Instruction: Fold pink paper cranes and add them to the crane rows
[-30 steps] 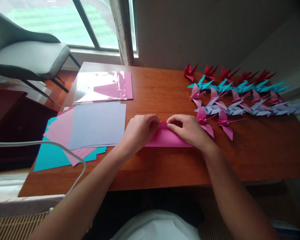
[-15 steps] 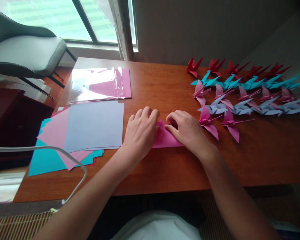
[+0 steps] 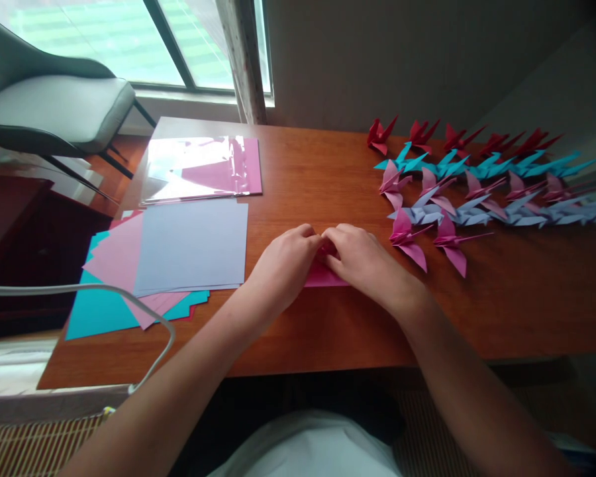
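Observation:
A folded piece of magenta origami paper (image 3: 322, 275) lies on the wooden table, mostly covered by my hands. My left hand (image 3: 291, 258) is closed at the paper's left side, its fingertips pinching near the top. From the right, my right hand (image 3: 355, 252) grips the paper with thumb and fingers curled; the fingertips of both hands meet at its upper part. The exact folds under the fingers are hidden. Just beyond my right hand stand two magenta paper cranes (image 3: 408, 240).
Rows of red (image 3: 380, 137), turquoise, pink and lavender paper cranes stand at the back right. On the left lie fanned coloured sheets (image 3: 193, 245) and a clear packet of paper (image 3: 203, 169). A white cable (image 3: 149, 311) loops over the table's left side. A chair (image 3: 54, 106) stands beyond.
My hands have drawn together over the magenta paper, and the fingertips now meet at its upper part. Less of the paper shows. The view has shifted slightly.

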{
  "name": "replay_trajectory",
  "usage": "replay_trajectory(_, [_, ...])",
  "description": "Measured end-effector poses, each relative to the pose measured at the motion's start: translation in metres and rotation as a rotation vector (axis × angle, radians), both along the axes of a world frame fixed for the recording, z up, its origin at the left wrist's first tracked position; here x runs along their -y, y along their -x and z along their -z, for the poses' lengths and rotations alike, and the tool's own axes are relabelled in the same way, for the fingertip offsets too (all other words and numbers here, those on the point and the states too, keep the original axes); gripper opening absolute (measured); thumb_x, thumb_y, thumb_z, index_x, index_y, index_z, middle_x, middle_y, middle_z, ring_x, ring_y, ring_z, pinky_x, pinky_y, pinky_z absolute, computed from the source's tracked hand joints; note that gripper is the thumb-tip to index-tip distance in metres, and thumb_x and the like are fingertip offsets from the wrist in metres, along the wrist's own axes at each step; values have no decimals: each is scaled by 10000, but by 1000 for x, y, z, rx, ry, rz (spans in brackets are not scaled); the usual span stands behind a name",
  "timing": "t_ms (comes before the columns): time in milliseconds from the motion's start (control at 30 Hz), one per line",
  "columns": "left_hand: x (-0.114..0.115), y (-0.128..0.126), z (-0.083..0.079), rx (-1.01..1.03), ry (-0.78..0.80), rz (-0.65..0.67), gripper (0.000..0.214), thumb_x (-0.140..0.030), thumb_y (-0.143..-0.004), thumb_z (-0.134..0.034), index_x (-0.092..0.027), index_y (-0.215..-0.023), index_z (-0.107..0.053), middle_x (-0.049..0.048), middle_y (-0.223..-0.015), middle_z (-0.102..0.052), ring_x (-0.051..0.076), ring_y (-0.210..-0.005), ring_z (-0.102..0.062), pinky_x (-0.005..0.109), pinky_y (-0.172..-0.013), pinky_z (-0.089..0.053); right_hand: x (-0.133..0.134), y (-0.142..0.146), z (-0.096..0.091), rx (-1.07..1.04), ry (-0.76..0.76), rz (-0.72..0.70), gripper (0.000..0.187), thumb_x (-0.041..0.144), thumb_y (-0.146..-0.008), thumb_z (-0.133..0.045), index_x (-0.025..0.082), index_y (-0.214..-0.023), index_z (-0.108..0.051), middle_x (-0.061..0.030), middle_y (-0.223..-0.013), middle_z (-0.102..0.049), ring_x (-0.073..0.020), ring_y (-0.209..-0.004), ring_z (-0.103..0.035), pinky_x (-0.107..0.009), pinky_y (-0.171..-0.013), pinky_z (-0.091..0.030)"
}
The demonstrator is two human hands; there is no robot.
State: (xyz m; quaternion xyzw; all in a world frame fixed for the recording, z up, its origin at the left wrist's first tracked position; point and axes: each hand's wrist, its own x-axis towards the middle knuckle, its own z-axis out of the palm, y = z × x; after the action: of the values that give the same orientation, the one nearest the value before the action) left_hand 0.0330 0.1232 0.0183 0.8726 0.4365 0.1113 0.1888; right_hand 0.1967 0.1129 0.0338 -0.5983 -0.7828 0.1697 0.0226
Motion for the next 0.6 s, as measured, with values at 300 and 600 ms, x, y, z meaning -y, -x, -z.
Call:
replay_trajectory(300, [33, -4, -10, -157, -3, -20, 300, -63, -921, -497, -134, -1176, -638, 117, -1211, -618, 241, -1085, -589, 341, -903, -552, 37, 7, 6, 77, -64, -13, 247, 132, -970, -492, 144, -1153, -658, -115, -1043, -650, -252, -980, -599, -355, -860, -468])
replay_trajectory(600, [53, -11, 0, -163, -109, -24, 368, -131, -872, -520, -81, -1225, -612, 176, -1357, -560, 303, -1217, -511, 407, -1027, -500, 61, 10, 12, 128, -185, 40, 189, 179, -968, -503, 187, -1057, -669, -105, -1048, -640, -280, -1001, -546, -410, -841, -416])
